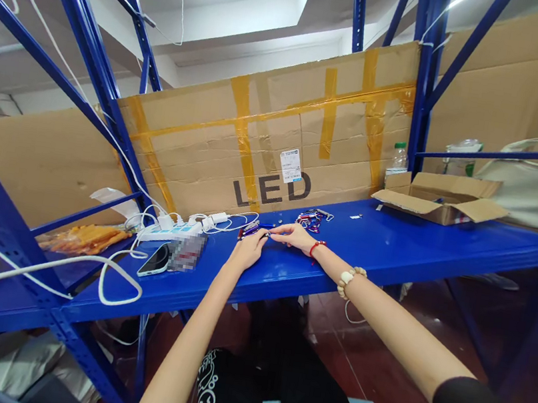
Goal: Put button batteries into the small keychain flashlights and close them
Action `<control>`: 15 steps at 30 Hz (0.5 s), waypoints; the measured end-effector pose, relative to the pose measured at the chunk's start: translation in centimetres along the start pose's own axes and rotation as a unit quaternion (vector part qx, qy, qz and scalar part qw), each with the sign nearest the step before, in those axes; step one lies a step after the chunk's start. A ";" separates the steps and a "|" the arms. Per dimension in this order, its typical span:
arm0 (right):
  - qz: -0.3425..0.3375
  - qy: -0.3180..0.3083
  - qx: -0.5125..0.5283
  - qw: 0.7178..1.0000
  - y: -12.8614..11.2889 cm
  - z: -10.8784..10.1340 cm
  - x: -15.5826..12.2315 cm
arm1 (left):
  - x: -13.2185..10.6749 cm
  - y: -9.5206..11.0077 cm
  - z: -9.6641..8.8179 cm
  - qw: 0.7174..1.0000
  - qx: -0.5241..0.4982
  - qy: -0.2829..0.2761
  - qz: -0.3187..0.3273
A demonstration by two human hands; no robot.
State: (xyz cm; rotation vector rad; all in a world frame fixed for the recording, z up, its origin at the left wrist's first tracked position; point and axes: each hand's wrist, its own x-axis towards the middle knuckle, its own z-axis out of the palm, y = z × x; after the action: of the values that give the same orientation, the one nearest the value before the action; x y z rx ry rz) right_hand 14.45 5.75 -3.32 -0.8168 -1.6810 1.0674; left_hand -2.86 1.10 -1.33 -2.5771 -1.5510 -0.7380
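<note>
The blue shelf (424, 245) carries everything at hand, and a cardboard panel (197, 143) stands along its back edge. Toward the right end, near the back edge, sits an open box (410, 202). Toward the left end lie a power strip (158, 233) and, nearer the front edge, a phone (155, 260).

Both hands work over the middle of the shelf, their fingertips meeting. The left hand (247, 251) has its fingers bent and seems to pinch a small dark piece (268, 234). The right hand (297, 236) brings thumb and forefinger to that same piece; whether they grip it or only touch it, I cannot tell.

Behind the hands, toward the back edge, lie two heaps of small shiny parts: the left heap (249, 229) just beyond the left hand, the right heap (313, 220) just beyond the right.

The piece, smallest of all, is at the fingertips, between shelf middle and back edge. It should be very light, probably stiff and rather slick, more easily dropped than broken. A fingertip pinch at its ends would suit, one hand steadying while the other turns it. Its exact shape is too small to make out.
</note>
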 end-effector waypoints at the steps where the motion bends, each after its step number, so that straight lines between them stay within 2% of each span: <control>1: 0.000 0.000 0.000 1.000 0.0 0.0 0.0 | 0.0 0.0 0.0 1.000 0.000 0.001 0.000; 15: 0.004 0.003 -0.025 1.000 -0.7 0.5 -0.5 | -0.5 0.3 -0.3 1.000 -0.018 0.003 0.000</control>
State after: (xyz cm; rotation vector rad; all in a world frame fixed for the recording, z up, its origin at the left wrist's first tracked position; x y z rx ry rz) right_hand 14.13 4.93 -2.96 -0.8584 -1.7065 1.0298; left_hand -2.93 0.48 -1.22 -2.5988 -1.5491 -0.7795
